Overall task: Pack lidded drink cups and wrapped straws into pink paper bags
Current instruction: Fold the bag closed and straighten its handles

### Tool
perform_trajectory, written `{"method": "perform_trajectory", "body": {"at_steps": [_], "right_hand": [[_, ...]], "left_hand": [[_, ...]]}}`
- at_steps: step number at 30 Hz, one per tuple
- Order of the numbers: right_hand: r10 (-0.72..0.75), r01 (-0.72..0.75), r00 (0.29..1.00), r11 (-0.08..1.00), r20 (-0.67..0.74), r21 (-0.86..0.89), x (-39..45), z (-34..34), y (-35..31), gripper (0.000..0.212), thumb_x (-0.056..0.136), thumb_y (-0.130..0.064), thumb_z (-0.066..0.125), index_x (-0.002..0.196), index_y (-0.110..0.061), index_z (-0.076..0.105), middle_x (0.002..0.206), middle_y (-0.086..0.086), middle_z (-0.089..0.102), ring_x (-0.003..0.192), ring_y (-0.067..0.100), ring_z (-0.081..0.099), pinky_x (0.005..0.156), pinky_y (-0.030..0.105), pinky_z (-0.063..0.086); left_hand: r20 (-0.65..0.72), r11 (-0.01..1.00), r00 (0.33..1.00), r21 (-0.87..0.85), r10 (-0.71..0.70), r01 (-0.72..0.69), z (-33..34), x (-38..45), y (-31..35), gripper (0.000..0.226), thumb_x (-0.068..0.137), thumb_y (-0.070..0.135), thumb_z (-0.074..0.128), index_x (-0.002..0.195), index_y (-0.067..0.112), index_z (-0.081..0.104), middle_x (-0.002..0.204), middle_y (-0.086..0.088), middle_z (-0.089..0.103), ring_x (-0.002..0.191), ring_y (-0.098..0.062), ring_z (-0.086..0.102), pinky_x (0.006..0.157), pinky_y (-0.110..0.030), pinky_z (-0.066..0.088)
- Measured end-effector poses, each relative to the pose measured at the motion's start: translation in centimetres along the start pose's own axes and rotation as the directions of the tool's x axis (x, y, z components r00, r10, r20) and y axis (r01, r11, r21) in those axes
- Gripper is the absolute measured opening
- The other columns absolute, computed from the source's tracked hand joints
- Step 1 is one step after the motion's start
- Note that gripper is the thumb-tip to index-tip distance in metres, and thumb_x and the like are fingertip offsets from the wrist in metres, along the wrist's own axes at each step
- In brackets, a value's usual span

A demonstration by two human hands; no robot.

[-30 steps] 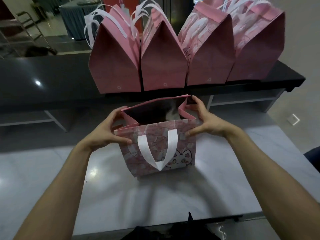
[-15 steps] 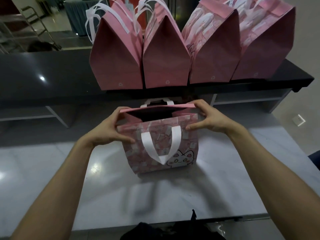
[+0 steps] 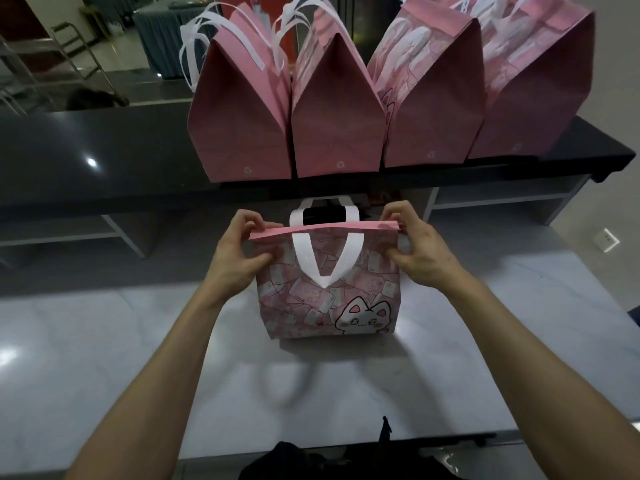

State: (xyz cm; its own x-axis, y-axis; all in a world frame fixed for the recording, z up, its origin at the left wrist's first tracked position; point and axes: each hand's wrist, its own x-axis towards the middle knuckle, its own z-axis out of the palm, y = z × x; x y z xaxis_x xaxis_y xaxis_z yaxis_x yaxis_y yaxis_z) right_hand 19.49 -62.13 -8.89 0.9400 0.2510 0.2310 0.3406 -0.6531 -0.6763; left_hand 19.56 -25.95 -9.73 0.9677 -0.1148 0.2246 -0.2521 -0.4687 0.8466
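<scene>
A pink paper bag (image 3: 329,299) with a white cat print and white handles stands upright on the pale marble counter (image 3: 104,341). Its top edges are pressed together into one flat pink rim. My left hand (image 3: 239,254) pinches the rim's left end, thumb in front and fingers behind. My right hand (image 3: 415,247) pinches the right end the same way. One white handle hangs down the front, the other stands up behind the rim. The bag's contents are hidden; no cups or straws are in view.
Several closed pink bags (image 3: 339,112) stand in a row on the raised dark ledge (image 3: 86,157) behind the counter. A dark object (image 3: 346,459) lies at the counter's near edge. A metal chair frame (image 3: 69,53) stands far left.
The bag's mouth was open a second ago; both hands have drawn its two top edges together, and the mouth is now shut flat. The far handle has risen behind the rim.
</scene>
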Motion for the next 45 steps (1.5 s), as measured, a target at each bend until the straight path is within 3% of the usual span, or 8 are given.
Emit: {"method": "perform_trajectory", "body": {"at_steps": [4, 10, 15, 21, 28, 33, 38, 45], "right_hand": [[-0.078, 0.074, 0.996, 0.992, -0.033, -0.098, -0.1, 0.3, 0.4, 0.043, 0.092, -0.013, 0.078, 0.108, -0.041, 0.05, 0.113, -0.015, 0.058, 0.101, 0.012, 0.058, 0.087, 0.04, 0.058], [-0.077, 0.068, 0.996, 0.985, -0.049, -0.16, 0.6, -0.2, -0.3, 0.036, 0.093, -0.067, 0.066, 0.095, -0.033, 0.055, 0.094, -0.017, 0.06, 0.086, 0.007, 0.061, 0.07, 0.025, 0.052], [-0.08, 0.095, 0.994, 0.962, 0.069, -0.256, 1.8, -0.8, -1.8, 0.033, 0.094, -0.055, 0.071, 0.12, -0.04, 0.058, 0.105, -0.019, 0.065, 0.093, 0.009, 0.065, 0.079, 0.034, 0.059], [-0.157, 0.204, 0.976, 0.9, 0.149, -0.385, 2.1, -1.0, -2.8, 0.018, 0.106, -0.034, 0.063, 0.11, -0.023, 0.077, 0.103, -0.012, 0.07, 0.094, 0.014, 0.065, 0.082, 0.04, 0.058], [-0.101, 0.214, 0.955, 0.887, 0.279, -0.41, 4.5, -1.5, -5.9, 0.026, 0.099, -0.052, 0.073, 0.113, -0.032, 0.08, 0.102, -0.017, 0.067, 0.091, 0.006, 0.064, 0.08, 0.033, 0.06], [-0.062, 0.253, 0.929, 0.828, 0.366, -0.5, 5.2, 0.1, -8.8, 0.022, 0.091, -0.048, 0.078, 0.084, -0.027, 0.075, 0.078, -0.012, 0.067, 0.071, 0.009, 0.063, 0.062, 0.033, 0.054], [-0.077, 0.268, 0.933, 0.801, 0.352, -0.535, 4.6, 1.3, -9.7, 0.018, 0.097, -0.033, 0.075, 0.085, -0.02, 0.076, 0.081, -0.003, 0.07, 0.079, 0.024, 0.065, 0.07, 0.042, 0.054], [-0.087, 0.254, 0.942, 0.812, 0.323, -0.525, 3.8, 1.8, -9.6, 0.021, 0.099, -0.029, 0.072, 0.08, -0.019, 0.07, 0.082, -0.002, 0.066, 0.078, 0.023, 0.062, 0.073, 0.046, 0.055]], "left_hand": [[0.004, 0.993, 0.999, 0.108, 0.043, -0.043, 0.1, 0.0, 0.1, 0.035, 0.089, 0.012, 0.086, 0.099, 0.028, 0.056, 0.126, 0.025, 0.074, 0.122, 0.005, 0.062, 0.092, -0.024, 0.059], [0.051, 0.947, 0.987, 0.278, 0.151, -0.159, -0.9, 0.6, 0.8, 0.022, 0.093, 0.037, 0.083, 0.092, 0.033, 0.061, 0.12, 0.02, 0.071, 0.111, -0.001, 0.066, 0.09, -0.029, 0.058], [0.144, 0.896, 0.979, 0.401, 0.144, -0.191, -1.3, 2.0, 1.8, 0.033, 0.091, 0.035, 0.086, 0.112, 0.041, 0.062, 0.105, 0.02, 0.068, 0.101, -0.004, 0.068, 0.085, -0.031, 0.06], [0.221, 0.813, 0.96, 0.519, 0.171, -0.264, -1.6, 3.3, 2.1, 0.011, 0.097, 0.025, 0.082, 0.104, 0.029, 0.075, 0.103, 0.012, 0.066, 0.097, -0.012, 0.065, 0.09, -0.04, 0.062], [0.389, 0.804, 0.902, 0.469, 0.185, -0.367, -0.5, 5.0, 3.9, 0.018, 0.095, 0.05, 0.078, 0.11, 0.041, 0.075, 0.104, 0.021, 0.062, 0.098, 0.0, 0.059, 0.082, -0.027, 0.054], [0.477, 0.759, 0.863, 0.498, 0.165, -0.42, 1.3, 5.9, 5.3, 0.02, 0.083, 0.047, 0.091, 0.098, 0.039, 0.08, 0.09, 0.022, 0.064, 0.083, 0.002, 0.062, 0.069, -0.023, 0.051], [0.456, 0.711, 0.867, 0.541, 0.2, -0.449, 2.1, 5.6, 5.0, 0.005, 0.089, 0.03, 0.086, 0.091, 0.033, 0.082, 0.083, 0.024, 0.061, 0.079, -0.003, 0.061, 0.07, -0.027, 0.053], [0.417, 0.694, 0.88, 0.565, 0.227, -0.446, 2.6, 4.3, 4.7, 0.005, 0.091, 0.039, 0.08, 0.093, 0.035, 0.078, 0.088, 0.021, 0.062, 0.08, -0.004, 0.061, 0.069, -0.027, 0.054]]}}
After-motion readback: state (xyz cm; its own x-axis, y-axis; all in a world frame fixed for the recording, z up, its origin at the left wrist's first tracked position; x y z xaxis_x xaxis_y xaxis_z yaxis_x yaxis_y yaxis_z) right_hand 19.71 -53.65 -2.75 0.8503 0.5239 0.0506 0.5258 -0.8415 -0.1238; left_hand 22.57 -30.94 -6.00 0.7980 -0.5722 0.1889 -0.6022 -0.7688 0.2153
